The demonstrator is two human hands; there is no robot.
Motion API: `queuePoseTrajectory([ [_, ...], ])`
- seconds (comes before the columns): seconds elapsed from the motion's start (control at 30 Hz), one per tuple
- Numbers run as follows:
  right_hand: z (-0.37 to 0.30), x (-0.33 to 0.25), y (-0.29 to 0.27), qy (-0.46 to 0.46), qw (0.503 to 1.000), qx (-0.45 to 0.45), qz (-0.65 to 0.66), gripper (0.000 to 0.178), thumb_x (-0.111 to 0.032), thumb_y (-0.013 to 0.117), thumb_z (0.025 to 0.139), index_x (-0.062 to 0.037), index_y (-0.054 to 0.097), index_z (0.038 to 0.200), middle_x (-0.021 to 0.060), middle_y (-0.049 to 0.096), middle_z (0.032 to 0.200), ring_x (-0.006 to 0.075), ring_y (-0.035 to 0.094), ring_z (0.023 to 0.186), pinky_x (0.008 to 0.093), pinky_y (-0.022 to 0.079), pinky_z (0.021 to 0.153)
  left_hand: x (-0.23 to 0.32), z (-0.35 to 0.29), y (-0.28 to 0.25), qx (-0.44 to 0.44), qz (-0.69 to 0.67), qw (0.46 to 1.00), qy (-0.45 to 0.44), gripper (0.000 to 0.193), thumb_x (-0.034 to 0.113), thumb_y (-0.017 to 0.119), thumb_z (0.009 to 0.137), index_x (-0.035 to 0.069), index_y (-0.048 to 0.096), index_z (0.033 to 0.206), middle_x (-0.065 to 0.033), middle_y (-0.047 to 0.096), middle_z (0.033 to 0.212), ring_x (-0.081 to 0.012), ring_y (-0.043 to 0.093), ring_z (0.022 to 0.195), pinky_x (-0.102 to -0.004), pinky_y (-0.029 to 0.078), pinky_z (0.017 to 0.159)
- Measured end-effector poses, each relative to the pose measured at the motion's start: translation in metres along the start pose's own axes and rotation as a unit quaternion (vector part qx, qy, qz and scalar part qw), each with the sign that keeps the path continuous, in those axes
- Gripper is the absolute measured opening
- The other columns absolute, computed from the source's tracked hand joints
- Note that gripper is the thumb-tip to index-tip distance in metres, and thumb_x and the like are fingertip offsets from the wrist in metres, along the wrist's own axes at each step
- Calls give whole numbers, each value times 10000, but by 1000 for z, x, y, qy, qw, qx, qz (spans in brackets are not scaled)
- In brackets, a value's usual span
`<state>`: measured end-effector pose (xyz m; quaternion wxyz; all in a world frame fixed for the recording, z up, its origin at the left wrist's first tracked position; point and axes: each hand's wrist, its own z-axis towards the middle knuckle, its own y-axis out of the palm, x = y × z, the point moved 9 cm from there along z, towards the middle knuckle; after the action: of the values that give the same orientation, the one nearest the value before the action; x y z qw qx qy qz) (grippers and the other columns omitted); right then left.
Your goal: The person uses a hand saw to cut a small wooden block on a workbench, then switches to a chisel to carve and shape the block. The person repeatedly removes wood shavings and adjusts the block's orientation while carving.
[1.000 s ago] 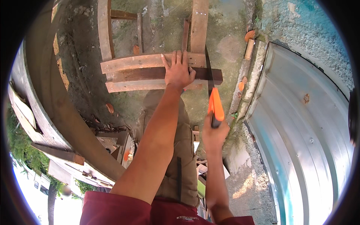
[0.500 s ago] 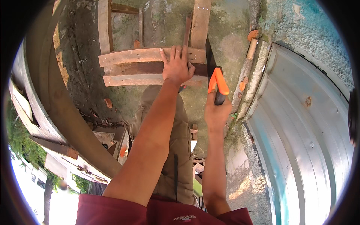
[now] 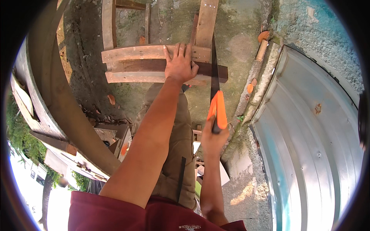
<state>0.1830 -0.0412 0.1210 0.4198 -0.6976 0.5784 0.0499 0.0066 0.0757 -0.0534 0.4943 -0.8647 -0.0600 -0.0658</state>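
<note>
My left hand (image 3: 179, 64) lies flat with its fingers spread over the parallel slats at the near end of a wooden frame (image 3: 154, 53). Under its palm runs a dark brown wooden slat (image 3: 135, 65), whose right end sticks out past the lighter slats. My right hand (image 3: 214, 140) grips the orange and black handle of a handsaw (image 3: 215, 77). The dark blade crosses the dark slat near that protruding end, pointing away from me along the frame's right side. Whether the teeth have cut into the wood I cannot tell.
My trousered leg (image 3: 175, 127) is below the frame's near edge. At right are a corrugated metal sheet (image 3: 304, 134) and a rough turquoise wall (image 3: 327, 42). A large curved wooden piece (image 3: 73, 111) stands at left. Dry leaves lie on the mossy concrete ground (image 3: 235, 54).
My right hand has drawn the handsaw back toward me, so more of its blade shows alongside the frame. The dark slat's right end is now visible. My left hand stays on the slats.
</note>
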Motion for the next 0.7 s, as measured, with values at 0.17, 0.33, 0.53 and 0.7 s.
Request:
queuePoseTrajectory([
  [0.17, -107, 16, -70, 44, 999, 25, -4, 135, -59, 647, 928, 23, 602, 831, 3, 543, 622, 58, 499, 564, 258, 412, 516, 2, 0, 2, 0, -13, 1000, 7, 757, 361, 491, 871, 55, 321, 1542, -154, 355, 1550, -300, 232, 1508, -701, 41, 1206],
  [0.33, 37, -7, 14, 33, 999, 7, 20, 172, -64, 638, 944, 21, 563, 813, -19, 519, 618, 57, 484, 546, 256, 382, 500, 7, 3, 1, -3, -14, 1000, 12, 748, 334, 504, 866, 63, 322, 1539, -151, 352, 1543, -302, 240, 1500, -692, 61, 1213],
  [0.53, -124, 37, -77, 62, 998, 4, 11, 170, -25, 619, 924, 78, 672, 1050, 17, 593, 680, 77, 554, 598, 260, 436, 542, 1, -1, -3, 23, -21, 999, 7, 755, 336, 510, 851, 58, 334, 1530, -154, 358, 1530, -304, 250, 1495, -697, 64, 1209],
  [0.7, 22, -9, 10, -5, 999, 21, 50, 282, -121, 637, 968, -6, 518, 739, -37, 497, 613, 41, 449, 559, 268, 336, 490, 9, 3, -1, 11, -12, 1000, 17, 760, 348, 509, 853, 54, 334, 1532, -153, 358, 1531, -303, 246, 1496, -695, 57, 1212],
])
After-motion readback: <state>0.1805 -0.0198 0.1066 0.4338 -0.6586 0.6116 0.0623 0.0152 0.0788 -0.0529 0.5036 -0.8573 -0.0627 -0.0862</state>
